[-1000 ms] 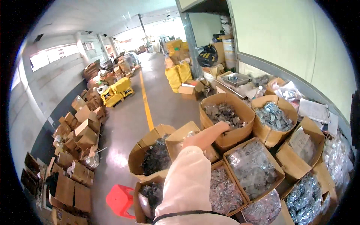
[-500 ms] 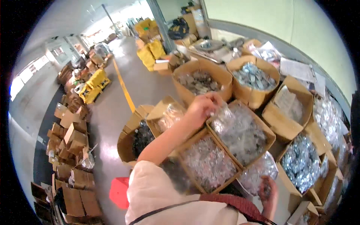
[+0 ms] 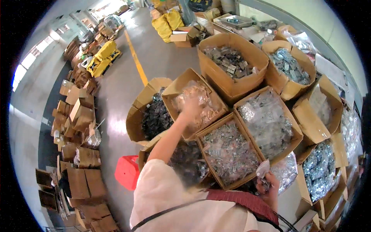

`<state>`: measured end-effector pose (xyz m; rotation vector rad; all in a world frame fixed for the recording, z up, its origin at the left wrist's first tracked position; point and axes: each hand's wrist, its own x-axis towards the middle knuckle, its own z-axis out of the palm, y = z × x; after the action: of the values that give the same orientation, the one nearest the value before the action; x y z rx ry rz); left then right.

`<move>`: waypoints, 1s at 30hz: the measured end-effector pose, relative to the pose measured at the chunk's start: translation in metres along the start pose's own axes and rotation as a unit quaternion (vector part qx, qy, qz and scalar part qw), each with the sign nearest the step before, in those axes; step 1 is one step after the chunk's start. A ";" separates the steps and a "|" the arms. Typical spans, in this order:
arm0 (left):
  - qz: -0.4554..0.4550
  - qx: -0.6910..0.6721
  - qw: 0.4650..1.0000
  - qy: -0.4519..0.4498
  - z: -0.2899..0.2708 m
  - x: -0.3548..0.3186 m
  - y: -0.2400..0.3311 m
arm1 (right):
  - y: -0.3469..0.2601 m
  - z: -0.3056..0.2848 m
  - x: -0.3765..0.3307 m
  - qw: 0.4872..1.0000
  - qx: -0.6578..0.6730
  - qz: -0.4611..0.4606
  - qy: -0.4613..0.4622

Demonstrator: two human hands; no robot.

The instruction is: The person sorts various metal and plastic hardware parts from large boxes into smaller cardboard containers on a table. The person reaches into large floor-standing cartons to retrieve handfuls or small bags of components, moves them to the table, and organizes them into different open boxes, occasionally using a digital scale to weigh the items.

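My left hand point(image 3: 190, 105), smeared by motion, reaches into a cardboard box of copper-coloured pieces in clear plastic point(image 3: 208, 112); its fingers are hard to make out. Low on the right, my right hand point(image 3: 269, 185) is closed round a small clear plastic bag point(image 3: 263, 169) with dark bits at its lower end. Just left of that hand stands a box of small metal parts in clear bags point(image 3: 232, 152). Beyond it, another box holds clear bags of greyish parts point(image 3: 266, 123). Black bagged pieces point(image 3: 156, 118) fill the box left of my left hand.
Taller cartons with dark parts point(image 3: 228, 62) and grey-blue pieces point(image 3: 290, 67) stand behind. Shiny bluish bags point(image 3: 319, 170) fill a box at right. A red plastic object point(image 3: 127, 172) sits by my left side. Stacked cartons point(image 3: 83, 112) line the aisle's left, beside a yellow floor line point(image 3: 135, 58).
My left hand has moved left from the box of greyish bagged parts into the one with copper-coloured pieces. My right hand now shows a small bag sticking up. The whole view has shifted.
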<state>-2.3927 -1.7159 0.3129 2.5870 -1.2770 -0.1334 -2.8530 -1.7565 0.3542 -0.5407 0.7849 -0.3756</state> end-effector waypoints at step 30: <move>0.265 0.017 0.951 -0.159 0.054 -0.124 0.123 | 0.019 -0.071 -0.123 0.982 0.027 -0.139 0.124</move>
<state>-2.5727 -1.6997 0.2896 2.2067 -2.0529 -0.4394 -2.9842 -1.7012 0.3707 -0.5609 0.9379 -0.7321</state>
